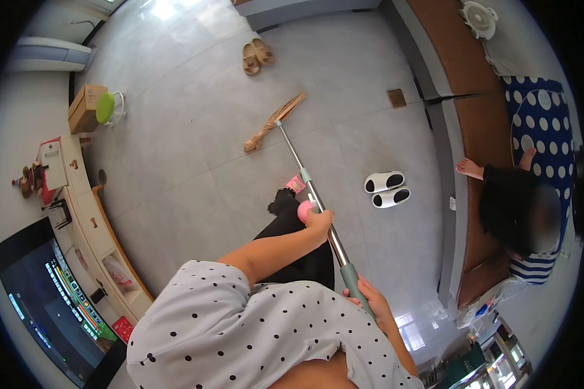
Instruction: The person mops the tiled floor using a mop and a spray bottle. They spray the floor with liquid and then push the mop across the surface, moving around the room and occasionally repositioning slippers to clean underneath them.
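Observation:
A long mop [336,245] with a silver pole and grey-green grips slants away from me across the floor. Its tan, flattened mop head [272,126] lies on the grey tiles ahead, bunched at the near left end and fanned out at the far right end. My left hand [318,223] is closed around the metal pole about halfway along. Lower down, near my body, my right hand [370,298] wraps the thick grey-green handle. Beneath the pole show my black trouser leg [292,236] and pink slippers [296,184], partly covered by the trousers and arm.
White slippers [387,189] stand right of the pole, tan sandals [257,56] farther ahead. A person [516,211] sits on the brown sofa [477,129] at the right. Along the left wall are a drawer cabinet [87,194], a television [52,311], a cardboard box [86,109] and a green-topped stool [105,108].

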Action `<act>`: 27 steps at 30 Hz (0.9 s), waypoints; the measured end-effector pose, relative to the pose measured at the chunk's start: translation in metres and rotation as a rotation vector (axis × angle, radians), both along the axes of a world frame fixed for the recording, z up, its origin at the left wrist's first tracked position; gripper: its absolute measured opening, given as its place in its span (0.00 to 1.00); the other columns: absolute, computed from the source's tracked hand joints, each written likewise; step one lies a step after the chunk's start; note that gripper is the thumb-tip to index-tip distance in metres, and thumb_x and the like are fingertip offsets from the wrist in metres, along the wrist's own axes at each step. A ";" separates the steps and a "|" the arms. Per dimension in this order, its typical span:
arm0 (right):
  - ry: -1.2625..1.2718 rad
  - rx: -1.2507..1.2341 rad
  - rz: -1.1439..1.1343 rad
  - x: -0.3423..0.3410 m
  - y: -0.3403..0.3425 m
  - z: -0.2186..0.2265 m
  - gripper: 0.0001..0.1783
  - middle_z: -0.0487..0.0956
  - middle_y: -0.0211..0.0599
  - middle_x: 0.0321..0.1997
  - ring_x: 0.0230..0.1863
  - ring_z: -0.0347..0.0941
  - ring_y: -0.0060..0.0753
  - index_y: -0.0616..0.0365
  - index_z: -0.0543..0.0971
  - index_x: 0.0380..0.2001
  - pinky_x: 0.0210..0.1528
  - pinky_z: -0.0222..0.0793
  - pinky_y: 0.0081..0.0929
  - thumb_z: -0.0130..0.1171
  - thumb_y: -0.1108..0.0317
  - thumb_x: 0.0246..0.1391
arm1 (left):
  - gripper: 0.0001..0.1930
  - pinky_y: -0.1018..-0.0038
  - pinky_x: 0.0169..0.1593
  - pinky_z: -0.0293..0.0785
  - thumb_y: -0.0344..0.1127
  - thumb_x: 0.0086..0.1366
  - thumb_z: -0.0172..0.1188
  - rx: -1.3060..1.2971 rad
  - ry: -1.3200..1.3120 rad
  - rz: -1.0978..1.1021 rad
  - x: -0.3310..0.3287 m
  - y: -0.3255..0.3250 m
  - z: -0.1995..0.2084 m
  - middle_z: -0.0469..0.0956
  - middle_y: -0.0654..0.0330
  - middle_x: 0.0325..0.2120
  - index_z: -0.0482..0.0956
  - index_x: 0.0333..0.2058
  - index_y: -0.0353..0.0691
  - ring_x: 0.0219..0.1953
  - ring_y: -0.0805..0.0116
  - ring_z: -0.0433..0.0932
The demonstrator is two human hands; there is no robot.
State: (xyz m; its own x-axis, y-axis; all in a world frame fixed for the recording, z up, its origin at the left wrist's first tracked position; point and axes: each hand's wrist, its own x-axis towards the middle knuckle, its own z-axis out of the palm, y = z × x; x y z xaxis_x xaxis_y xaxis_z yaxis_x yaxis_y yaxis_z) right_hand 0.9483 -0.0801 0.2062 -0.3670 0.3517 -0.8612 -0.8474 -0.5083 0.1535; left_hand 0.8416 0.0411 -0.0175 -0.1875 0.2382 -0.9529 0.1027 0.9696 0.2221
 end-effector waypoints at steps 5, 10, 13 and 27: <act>-0.048 0.076 0.133 0.039 0.030 0.006 0.28 0.65 0.42 0.34 0.23 0.59 0.21 0.49 0.50 0.59 0.21 0.60 0.12 0.43 0.65 0.56 | 0.12 0.71 0.16 0.61 0.22 0.38 0.53 -0.080 -0.131 0.284 0.024 0.044 0.029 0.62 0.63 0.13 0.62 0.23 0.42 0.13 0.70 0.64; 0.022 0.107 0.037 0.058 0.117 -0.027 0.28 0.64 0.44 0.37 0.25 0.58 0.21 0.48 0.50 0.59 0.23 0.62 0.13 0.42 0.68 0.55 | 0.08 0.71 0.17 0.62 0.23 0.41 0.51 0.005 0.047 0.283 0.042 0.134 -0.020 0.63 0.61 0.14 0.63 0.22 0.37 0.14 0.70 0.64; 0.118 0.047 -0.153 0.082 0.146 -0.044 0.28 0.63 0.46 0.39 0.26 0.59 0.22 0.50 0.50 0.58 0.24 0.63 0.13 0.42 0.71 0.54 | 0.06 0.71 0.19 0.61 0.25 0.43 0.50 0.096 0.104 0.254 0.082 0.164 -0.009 0.64 0.62 0.15 0.65 0.24 0.36 0.16 0.70 0.64; -0.428 0.045 0.341 0.248 0.319 0.116 0.32 0.69 0.52 0.32 0.22 0.64 0.26 0.57 0.49 0.58 0.19 0.64 0.16 0.47 0.72 0.51 | 0.05 0.72 0.27 0.67 0.24 0.46 0.48 -0.291 -0.663 0.662 0.243 0.285 0.080 0.61 0.62 0.16 0.61 0.18 0.40 0.18 0.68 0.62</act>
State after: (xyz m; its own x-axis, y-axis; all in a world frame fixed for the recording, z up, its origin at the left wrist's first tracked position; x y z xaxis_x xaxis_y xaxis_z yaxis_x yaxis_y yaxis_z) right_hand 1.1963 0.2391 0.3226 -0.0870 0.3144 -0.9453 -0.6153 -0.7632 -0.1972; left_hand 1.0850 0.3265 0.0624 0.3959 0.0169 -0.9181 -0.5406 0.8125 -0.2182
